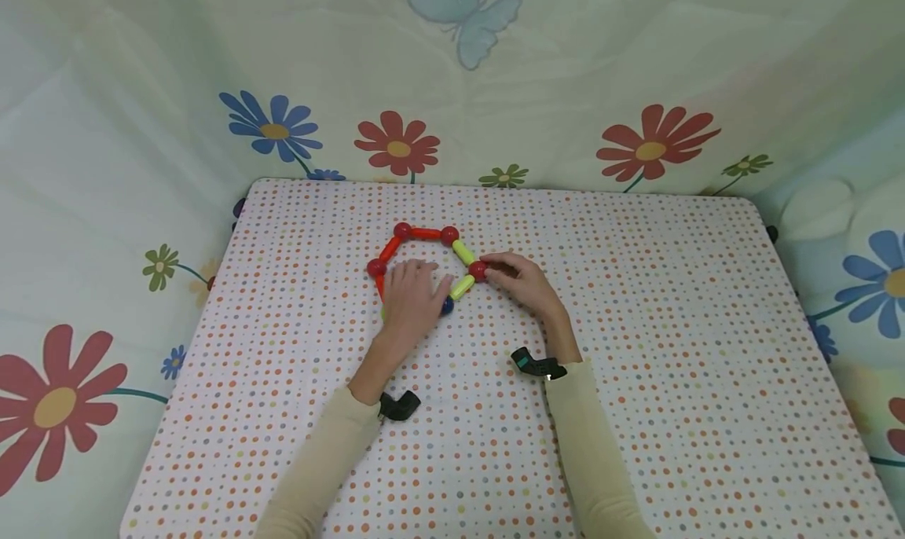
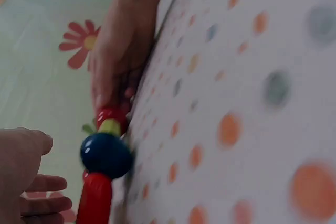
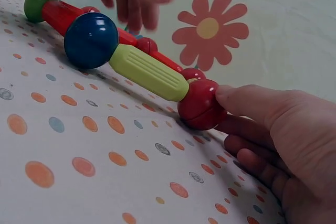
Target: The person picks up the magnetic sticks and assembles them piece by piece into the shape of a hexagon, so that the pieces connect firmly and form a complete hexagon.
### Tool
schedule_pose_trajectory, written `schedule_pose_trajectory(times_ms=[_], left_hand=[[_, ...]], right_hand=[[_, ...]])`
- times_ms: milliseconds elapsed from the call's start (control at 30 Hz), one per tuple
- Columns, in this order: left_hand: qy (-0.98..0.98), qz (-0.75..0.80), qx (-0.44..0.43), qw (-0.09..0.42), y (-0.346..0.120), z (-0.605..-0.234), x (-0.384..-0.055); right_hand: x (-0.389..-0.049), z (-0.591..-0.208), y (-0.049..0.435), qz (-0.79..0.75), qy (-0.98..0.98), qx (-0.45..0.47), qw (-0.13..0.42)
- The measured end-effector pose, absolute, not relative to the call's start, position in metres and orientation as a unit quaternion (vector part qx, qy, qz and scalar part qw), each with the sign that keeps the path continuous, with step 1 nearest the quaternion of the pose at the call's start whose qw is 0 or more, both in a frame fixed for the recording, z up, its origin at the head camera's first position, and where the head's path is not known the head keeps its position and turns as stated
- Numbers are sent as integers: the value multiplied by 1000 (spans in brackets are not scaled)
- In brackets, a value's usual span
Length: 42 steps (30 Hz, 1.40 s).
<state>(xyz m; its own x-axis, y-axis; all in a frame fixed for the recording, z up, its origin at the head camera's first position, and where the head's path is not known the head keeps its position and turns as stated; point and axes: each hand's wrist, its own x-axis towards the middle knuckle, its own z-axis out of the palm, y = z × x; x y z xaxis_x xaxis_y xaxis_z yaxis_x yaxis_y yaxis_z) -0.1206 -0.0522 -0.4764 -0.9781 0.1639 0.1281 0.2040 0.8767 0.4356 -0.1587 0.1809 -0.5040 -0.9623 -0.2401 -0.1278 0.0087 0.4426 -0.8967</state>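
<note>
A ring of toy rods and balls lies on the table. My right hand (image 1: 522, 284) pinches a red ball (image 3: 202, 104) at the ring's right corner between thumb and fingers. From that ball a yellow-green rod (image 3: 149, 73) runs to a blue ball (image 3: 91, 40), and a red rod (image 3: 60, 17) leads on to a green ball (image 3: 41, 3). Over the ring's near left side hovers my left hand (image 1: 412, 299), fingers spread and holding nothing; the right wrist view shows it raised above the pieces. In the head view it hides part of the near side.
The ring's far side has two red balls joined by a red rod (image 1: 426, 233). A dotted cloth covers the table (image 1: 679, 350). Behind it hangs a curtain (image 1: 537, 122) printed with flowers and a butterfly. Both wrists wear black camera mounts (image 1: 539, 364).
</note>
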Motion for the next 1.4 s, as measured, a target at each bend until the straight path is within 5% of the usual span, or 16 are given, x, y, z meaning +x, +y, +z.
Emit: schedule_pose_trajectory(times_ms=[267,1400], left_hand=[[-943,-330,32,16,-121,-479,-145],[-902,-364,-223,-64,-151,-502,-156]], right_hand=[[-160,-505,179,-507,848,-94,119],[-160,-506,175,-483,869,-90,64]])
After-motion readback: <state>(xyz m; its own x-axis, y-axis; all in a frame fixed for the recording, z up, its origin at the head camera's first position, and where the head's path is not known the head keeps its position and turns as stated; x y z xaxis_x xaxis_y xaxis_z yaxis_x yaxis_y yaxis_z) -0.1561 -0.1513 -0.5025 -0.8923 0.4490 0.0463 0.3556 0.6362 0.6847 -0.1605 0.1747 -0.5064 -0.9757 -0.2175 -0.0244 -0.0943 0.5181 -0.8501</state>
